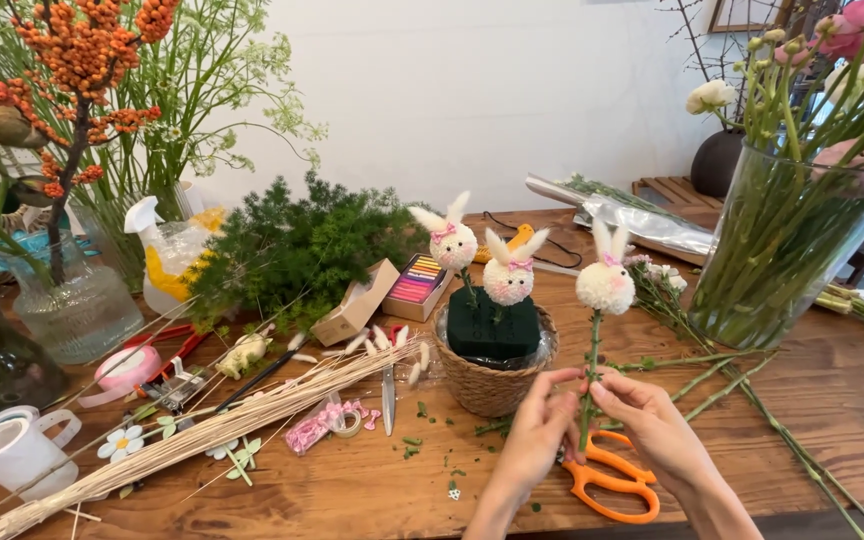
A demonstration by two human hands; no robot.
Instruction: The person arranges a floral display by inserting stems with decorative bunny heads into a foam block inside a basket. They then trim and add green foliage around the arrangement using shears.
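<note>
Both hands meet low in the middle-right of the frame, holding one green stem upright between them. Left hand [542, 425] pinches the stem from one side with its fingertips, and right hand [642, 415] closes on it from the other, so the stem stays vertical and its head can be seen. That head is a white bunny pompom [605, 280] with two ears and a pink bow, standing above the hands near the frame's centre right.

Just left of it, a woven basket [492, 385] holds a dark green foam block [492, 325] with two more bunny pompoms [480, 258] stuck in upright.

Orange scissors [612, 480] lie on the desk [352, 490] under the hands, within easy reach. Cut stems [742, 385] lie scattered to the right, below a glass vase [792, 240] of flowers. Pale dried stalks [212, 430] lie at lower left.
</note>
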